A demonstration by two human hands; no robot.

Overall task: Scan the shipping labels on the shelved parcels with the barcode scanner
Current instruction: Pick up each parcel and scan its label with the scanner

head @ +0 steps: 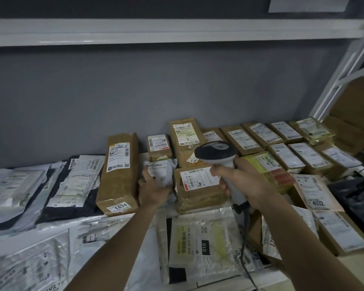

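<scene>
Parcels crowd the shelf (345, 260) from its left edge to its right, cardboard boxes toward the back wall and flat plastic mailers along the front edge. My right hand (243, 181) is wrapped round the handle of the barcode scanner (218, 156), fingers (223, 186) curled tight on the grip, with the scanner's head hanging over the middle of the shelf and its cable (245, 255) trailing down across the front mailers. My left hand (153, 189) grips a small white soft parcel (160, 172) wedged between the long box marked 1834 (119, 175) and the taped brown box (198, 189), fingers curled round its lower part so that its label tilts up. That label is crumpled, and I judge this the main risk: creases across the barcode could stop the read, or the beam could catch the flat label on the brown box just beside it instead, logging the wrong parcel. Whether the scanner's window is aimed at the soft parcel I cannot tell, since I see only its back. My grip may also be hiding part of the label. The cable lies across loose, glossy mailers near the front edge, so a quick swing of my right arm could drag one off the shelf.
</scene>
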